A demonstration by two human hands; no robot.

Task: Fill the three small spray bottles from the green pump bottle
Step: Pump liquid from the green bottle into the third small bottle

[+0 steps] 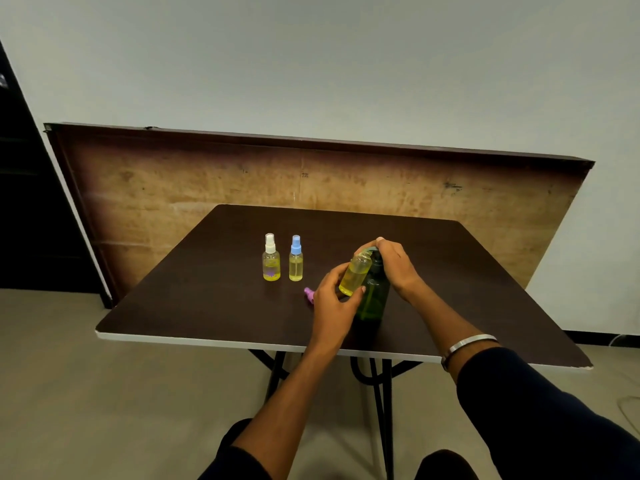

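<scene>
The left hand (pixel 334 292) grips an uncapped small spray bottle (pixel 355 274) just right of the frame's centre, fingers and thumb curled round its lower body, tilting its open neck toward the top of the green pump bottle (pixel 375 294). The small bottle holds yellow liquid and carries no label that can be read. The right hand (pixel 394 263) rests over the pump head of the green bottle, fingers bent down onto it; the bottle stands upright on the dark brown table (pixel 207 299), touching the tilted small bottle at its neck. A silver bangle (pixel 467 344) circles the right forearm.

Left of centre, two more spray bottles stand upright side by side: one with a white cap (pixel 271 258) and one with a blue cap (pixel 295 258), both holding yellow liquid. No writing on them is legible. A purple spray cap (pixel 309 294) lies on the table just left of the left hand.
</scene>
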